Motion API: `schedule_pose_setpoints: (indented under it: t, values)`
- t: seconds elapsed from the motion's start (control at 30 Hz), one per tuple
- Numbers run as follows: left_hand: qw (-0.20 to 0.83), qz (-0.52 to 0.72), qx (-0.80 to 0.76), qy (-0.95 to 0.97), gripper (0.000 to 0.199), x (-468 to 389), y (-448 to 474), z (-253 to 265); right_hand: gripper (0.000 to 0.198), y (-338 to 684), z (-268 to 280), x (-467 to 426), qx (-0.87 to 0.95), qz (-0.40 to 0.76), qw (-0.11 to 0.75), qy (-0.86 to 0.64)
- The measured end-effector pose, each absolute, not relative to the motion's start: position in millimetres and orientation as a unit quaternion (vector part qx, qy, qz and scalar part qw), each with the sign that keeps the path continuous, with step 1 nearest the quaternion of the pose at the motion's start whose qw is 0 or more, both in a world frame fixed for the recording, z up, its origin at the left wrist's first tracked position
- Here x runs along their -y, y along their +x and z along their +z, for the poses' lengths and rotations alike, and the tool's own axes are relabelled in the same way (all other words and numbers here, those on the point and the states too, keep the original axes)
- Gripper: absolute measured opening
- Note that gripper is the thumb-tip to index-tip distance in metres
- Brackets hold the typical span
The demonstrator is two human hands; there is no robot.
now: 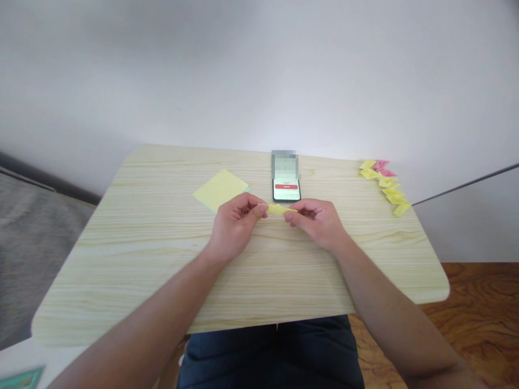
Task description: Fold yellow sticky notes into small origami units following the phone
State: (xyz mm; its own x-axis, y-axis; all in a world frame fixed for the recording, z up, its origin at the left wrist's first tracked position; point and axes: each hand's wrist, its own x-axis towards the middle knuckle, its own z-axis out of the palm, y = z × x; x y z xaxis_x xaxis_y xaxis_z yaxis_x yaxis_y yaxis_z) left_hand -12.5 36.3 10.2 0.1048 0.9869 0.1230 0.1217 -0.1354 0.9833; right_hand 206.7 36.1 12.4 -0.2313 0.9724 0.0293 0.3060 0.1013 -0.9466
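A small folded piece of yellow paper (278, 209) is stretched sideways between my two hands, just above the table. My left hand (236, 220) pinches its left end between thumb and fingers. The right end is pinched in the same way by my right hand (316, 220). Behind my left hand lies a stack of square paper sheets (222, 189), yellow on top with a greenish edge below. A phone (286, 186) with a lit screen lies just beyond the folded paper.
Several folded yellow paper pieces (391, 192) and a pink one (383, 167) lie in a row along the right edge of the wooden table (141, 259). A white wall (259, 75) rises behind the table. A grey fabric surface (32, 243) is at the left.
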Motion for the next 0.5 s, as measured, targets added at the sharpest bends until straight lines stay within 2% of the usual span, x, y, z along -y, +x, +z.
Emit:
schedule_pose_setpoints:
  t: [0.13, 0.3, 0.5]
  values:
    - [0.460, 0.476, -0.470, 0.583, 0.021, -37.2, -13.9, 6.7, 0.023, 209.2, 15.5, -36.7, 0.668, 0.411, 0.367, -0.500]
    - [0.468, 0.473, -0.459, 0.589, 0.022, -35.6, -13.3, 7.6, 0.020, 217.9, 27.4, -35.6, 0.715, 0.363, 0.320, -0.504]
    - [0.446, 0.449, -0.460, 0.622, 0.021, -32.5, -9.4, 7.2, 0.017, 232.3, 32.9, -40.1, 0.745, 0.348, 0.295, -0.486]
